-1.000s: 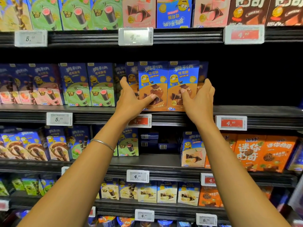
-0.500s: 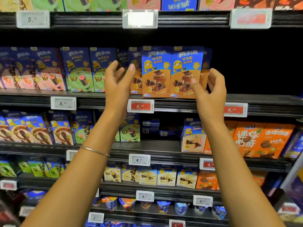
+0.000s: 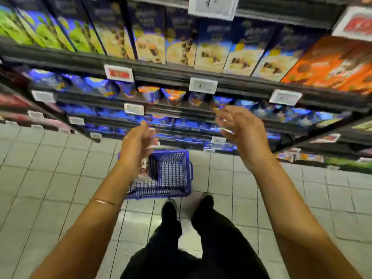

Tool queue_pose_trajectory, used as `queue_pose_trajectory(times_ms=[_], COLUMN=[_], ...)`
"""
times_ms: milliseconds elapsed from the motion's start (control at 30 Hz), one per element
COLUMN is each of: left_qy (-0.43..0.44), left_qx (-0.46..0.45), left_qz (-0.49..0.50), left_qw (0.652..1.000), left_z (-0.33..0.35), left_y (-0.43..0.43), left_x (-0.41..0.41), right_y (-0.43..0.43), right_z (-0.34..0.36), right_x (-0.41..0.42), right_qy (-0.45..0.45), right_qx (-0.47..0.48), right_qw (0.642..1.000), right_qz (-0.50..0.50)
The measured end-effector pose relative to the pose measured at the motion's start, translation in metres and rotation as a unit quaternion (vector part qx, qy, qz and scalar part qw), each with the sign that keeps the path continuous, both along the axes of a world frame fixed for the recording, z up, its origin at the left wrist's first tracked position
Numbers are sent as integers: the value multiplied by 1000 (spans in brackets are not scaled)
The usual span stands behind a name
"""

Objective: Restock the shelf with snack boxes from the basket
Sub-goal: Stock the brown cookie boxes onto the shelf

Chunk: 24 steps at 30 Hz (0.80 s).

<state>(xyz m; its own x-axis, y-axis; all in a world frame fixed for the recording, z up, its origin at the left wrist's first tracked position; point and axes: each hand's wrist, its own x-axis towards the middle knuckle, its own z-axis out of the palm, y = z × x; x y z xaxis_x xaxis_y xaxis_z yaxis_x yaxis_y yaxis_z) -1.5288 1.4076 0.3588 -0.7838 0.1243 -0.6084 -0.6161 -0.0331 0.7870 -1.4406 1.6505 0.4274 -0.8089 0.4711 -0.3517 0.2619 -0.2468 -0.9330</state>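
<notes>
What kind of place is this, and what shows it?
Most likely a supermarket aisle: stacked shelves full of snack boxes, price tags clipped along the shelf edges, and a blue shopping basket on the tiled floor.

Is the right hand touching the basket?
Apart. The head view shows floor between the right hand and the basket.

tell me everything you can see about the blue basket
The basket is blue, rectangular, of open mesh, with a handle folded down at its right side. It stands upright on the pale tiled floor before the lowest shelf, just ahead of the person's black shoes. It looks mostly empty; something dark and pale at its left side is blurred and partly hidden behind the left hand.
</notes>
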Motion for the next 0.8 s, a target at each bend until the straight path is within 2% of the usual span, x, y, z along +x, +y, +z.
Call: queue_pose_trajectory(times_ms=[133, 300, 600, 800], left_qy=[-139, -203, -208, -198], left_qx=[-49, -61, -104, 35], left_qz=[42, 81, 145, 263], left_qw=[988, 974, 962, 944], left_z=[-90, -187, -399, -535], left_y=[-46, -77, -134, -164], left_x=[48, 82, 70, 25], right_y=[-38, -79, -159, -233], right_z=[-115, -243, -478, -615], right_x=[36, 54, 11, -56], right_qy=[-149, -286, -339, -305], right_qx=[-95, -180, -204, -171], right_qw=[984, 939, 909, 921], right_qz=[15, 59, 131, 173])
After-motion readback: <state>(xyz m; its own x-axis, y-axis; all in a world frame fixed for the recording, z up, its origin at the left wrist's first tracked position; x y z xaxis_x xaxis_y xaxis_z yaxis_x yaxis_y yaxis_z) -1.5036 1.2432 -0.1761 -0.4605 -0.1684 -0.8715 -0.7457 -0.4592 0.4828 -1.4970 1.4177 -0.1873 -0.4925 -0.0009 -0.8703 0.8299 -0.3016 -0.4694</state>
